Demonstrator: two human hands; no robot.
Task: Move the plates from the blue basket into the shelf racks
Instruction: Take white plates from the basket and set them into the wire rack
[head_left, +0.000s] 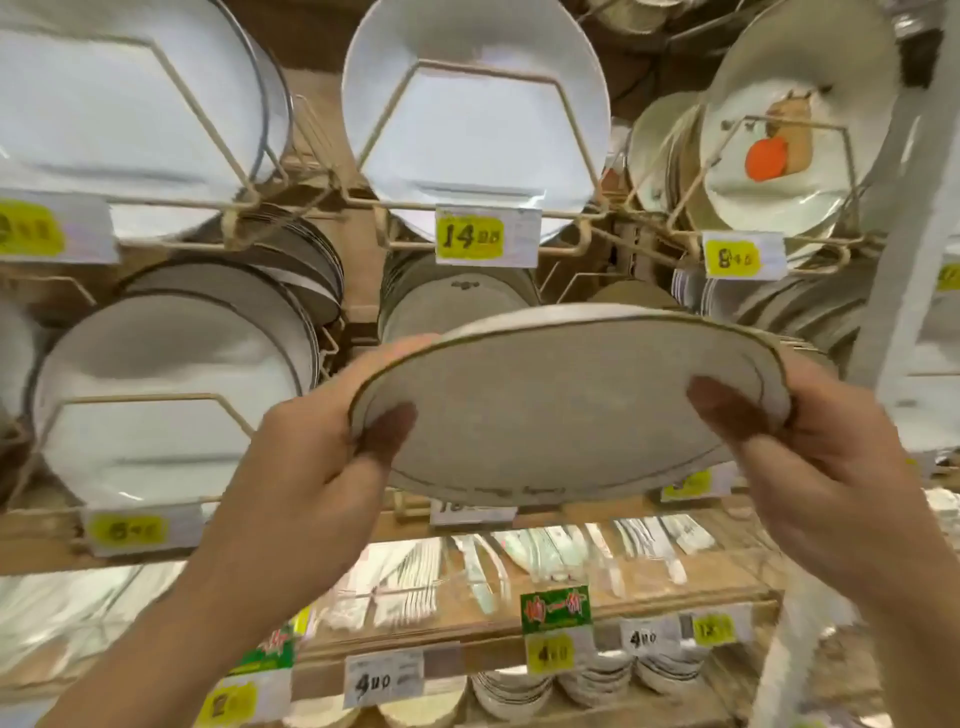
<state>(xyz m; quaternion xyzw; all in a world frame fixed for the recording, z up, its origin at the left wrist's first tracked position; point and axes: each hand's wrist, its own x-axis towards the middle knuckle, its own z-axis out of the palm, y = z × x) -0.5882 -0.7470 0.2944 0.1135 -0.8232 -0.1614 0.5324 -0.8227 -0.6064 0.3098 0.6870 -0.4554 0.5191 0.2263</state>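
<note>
One plate (571, 415), pale with a thin dark-gold rim line, is held in the air by both hands in front of the lower middle rack (452, 301) and above the cutlery shelf (649, 597). The plate is tilted, far edge high and near edge low, with its flat side facing the camera. It reads as a wide oval with the long axis running left to right, about level. The far rim looks thick, and whether a second plate sits under it cannot be told.

Two hands are in view. The left hand (306, 457) has its grip clamped on the plate's left edge, with the left thumb (389, 431) on the face and the fingers behind. The right hand (841, 467) has its grip clamped on the right edge, with the right thumb (722, 410) on the face.

The upper row has three wire racks, each with a yellow price tag on the front. The upper left rack (244, 208) holds white plates, the upper middle rack (467, 65) holds white plates and a tag reading 14 (470, 237), and the upper right rack (800, 123) holds cream plates. The front one is a printed plate (779, 171) showing an animal and an orange shape. The lower left rack (130, 399) holds white plates upright on edge. The cutlery shelf carries packed cutlery, blurred. Stacked bowls (597, 675) sit below it.
</note>
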